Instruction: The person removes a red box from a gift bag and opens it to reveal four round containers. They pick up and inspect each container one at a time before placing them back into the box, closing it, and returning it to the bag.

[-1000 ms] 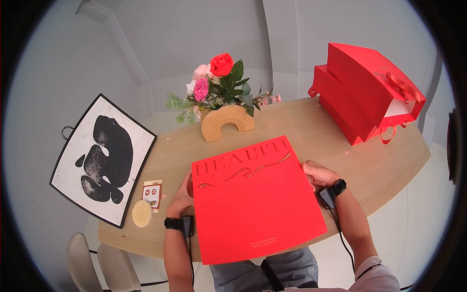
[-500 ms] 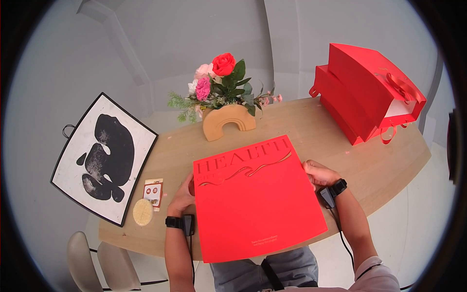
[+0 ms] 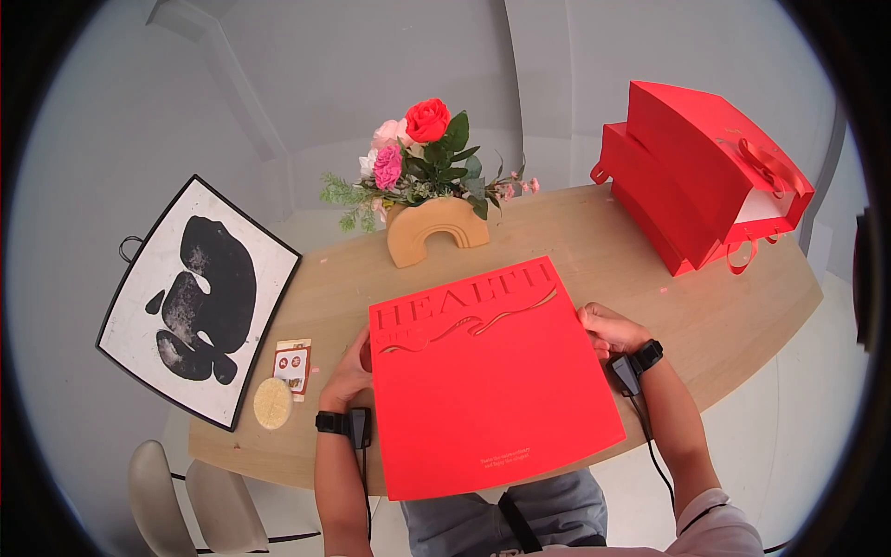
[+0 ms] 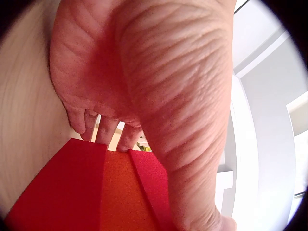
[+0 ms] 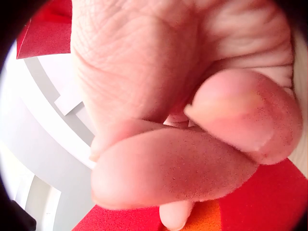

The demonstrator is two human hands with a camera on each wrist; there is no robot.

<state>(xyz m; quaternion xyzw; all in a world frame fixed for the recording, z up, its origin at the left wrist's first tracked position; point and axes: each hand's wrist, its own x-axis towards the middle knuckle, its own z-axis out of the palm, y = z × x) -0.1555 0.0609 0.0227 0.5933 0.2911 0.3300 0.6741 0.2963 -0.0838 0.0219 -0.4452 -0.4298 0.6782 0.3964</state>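
Observation:
A large, flat red gift box (image 3: 492, 390) with raised "HEALTH" lettering lies in front of the person, its near edge over their lap. An orange band (image 4: 126, 187) runs along its side in both wrist views. My left hand (image 3: 349, 373) grips the box's left side, thumb along the upper edge and the other fingertips (image 4: 107, 132) at the side wall, partly hidden. At the upper right side my right hand (image 3: 608, 330) holds the edge. Its fingers (image 5: 173, 166) are curled in the right wrist view, and one fingertip (image 5: 176, 215) reaches the orange band.
Behind the box, artificial flowers (image 3: 422, 153) stand in a tan arch-shaped vase (image 3: 408, 237). Red gift bags (image 3: 682, 176) are at the back right. A black-framed picture (image 3: 218, 288), small cards (image 3: 292, 365) and a round yellowish pad (image 3: 273, 403) are on the left. Chairs (image 3: 223, 506) stand beyond the table (image 3: 715, 325).
Both hands keep their places at the box's sides, and the box stays put. Only a slight shift of the whole head view shows.

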